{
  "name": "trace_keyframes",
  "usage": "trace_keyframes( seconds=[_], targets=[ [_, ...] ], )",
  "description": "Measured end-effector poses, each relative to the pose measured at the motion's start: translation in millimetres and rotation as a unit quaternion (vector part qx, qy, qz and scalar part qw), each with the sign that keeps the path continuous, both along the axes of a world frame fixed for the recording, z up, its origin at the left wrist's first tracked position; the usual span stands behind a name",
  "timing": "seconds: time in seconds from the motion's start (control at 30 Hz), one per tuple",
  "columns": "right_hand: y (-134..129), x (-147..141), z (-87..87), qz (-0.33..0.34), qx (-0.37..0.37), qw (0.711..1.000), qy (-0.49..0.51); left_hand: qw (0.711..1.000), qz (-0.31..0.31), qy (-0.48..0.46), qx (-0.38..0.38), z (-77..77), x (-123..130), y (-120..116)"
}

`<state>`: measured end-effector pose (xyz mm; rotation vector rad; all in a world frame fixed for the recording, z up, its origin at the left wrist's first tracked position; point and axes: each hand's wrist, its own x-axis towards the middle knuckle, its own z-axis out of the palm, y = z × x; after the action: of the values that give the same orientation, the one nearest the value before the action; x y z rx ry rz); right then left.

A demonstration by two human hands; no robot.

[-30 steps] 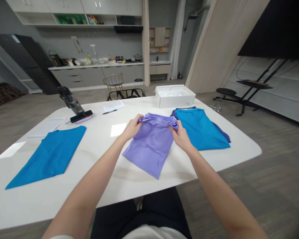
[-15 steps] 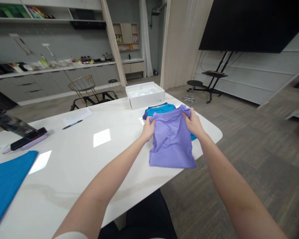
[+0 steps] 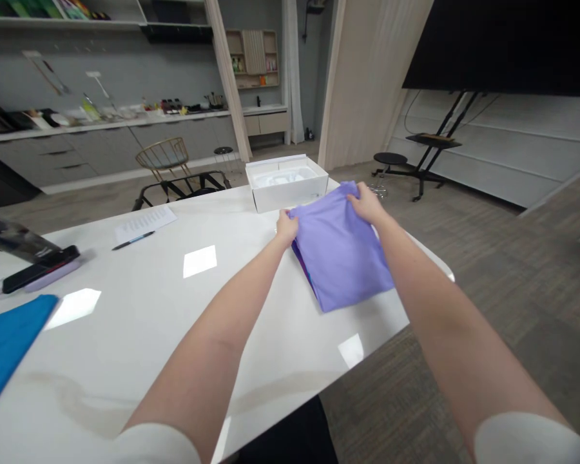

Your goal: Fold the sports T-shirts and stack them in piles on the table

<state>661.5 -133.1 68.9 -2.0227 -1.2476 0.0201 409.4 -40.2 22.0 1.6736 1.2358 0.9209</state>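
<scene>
Near the far right edge of the white tabletop (image 3: 149, 335), a lilac knit shirt (image 3: 343, 251) was grasped along its upper edge, pinched by the left hand (image 3: 287, 229) and the right hand (image 3: 365, 203), its lower part laid over a folded blue garment (image 3: 303, 269), just before an open white cardboard box (image 3: 287, 183).

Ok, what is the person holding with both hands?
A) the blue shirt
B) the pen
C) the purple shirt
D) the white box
C. The left hand and right hand both pinch the top edge of the purple shirt, while the pen lies well away from them.
</scene>
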Motion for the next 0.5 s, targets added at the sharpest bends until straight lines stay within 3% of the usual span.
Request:
trace_keyframes(
  seconds=[0.07,0.17,0.23,0.4,0.5],
  targets=[
    [7,-12,-25.3,-0.014,-0.124,0.992,0.032,0.999,0.017,0.018,-0.034,-21.4,-4,7],
    [2,-25,-47.9,-0.014,-0.165,0.986,0.008,1.000,0.005,0.011,-0.006,-36.2,-10,8],
    [1,-29,-47.1,-0.012,-0.127,0.992,-0.020,0.999,0.007,-0.013,0.028,-32.9,-9,9],
    [15,-30,-23.9,-0.030,0.026,0.998,-0.048,0.994,0.055,-0.061,0.079,-8.6,1,17],
    [24,-35,-22.0,-0.059,-0.041,0.997,-0.034,0.992,0.059,0.016,0.111,-5.0,-1,11]
  ],
)
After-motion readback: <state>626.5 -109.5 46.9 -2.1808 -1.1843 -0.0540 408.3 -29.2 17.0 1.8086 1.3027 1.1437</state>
